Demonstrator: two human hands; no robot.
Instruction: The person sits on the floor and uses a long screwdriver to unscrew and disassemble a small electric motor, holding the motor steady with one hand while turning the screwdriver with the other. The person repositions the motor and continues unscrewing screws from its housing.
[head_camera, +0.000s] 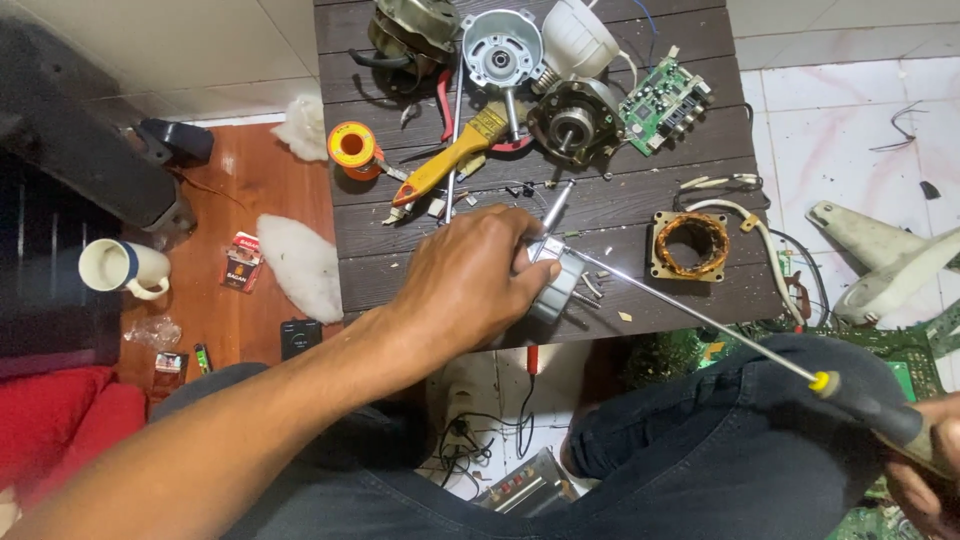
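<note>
Head view shows the left hand (470, 280) closed around a small metal rotor (556, 280) at the near edge of the desk (400, 255), fingers wrapped over its top so that only its right side and shaft (556, 205) show. Right hand (925, 470), at the lower right corner and partly cut off, grips the dark handle of a long screwdriver (700, 315); its thin shank runs up and left across the knee, and the tip meets the rotor just beside the left fingers. Near the rotor to the right lies a square stator (691, 245) with copper windings, with white wires (745, 215) curling past it. Farther back on the desk lie a yellow-handled brush (455, 155), an orange spool (352, 147), a round silver motor cover (502, 48), a motor body (572, 122), a white housing (580, 35) and a green circuit board (662, 100). Small screws and bits are scattered between them. On the wooden floor to the left stand a white mug (120, 268) and two white wads (300, 262). A white fan part (890, 265) lies on the tiles to the right.
</note>
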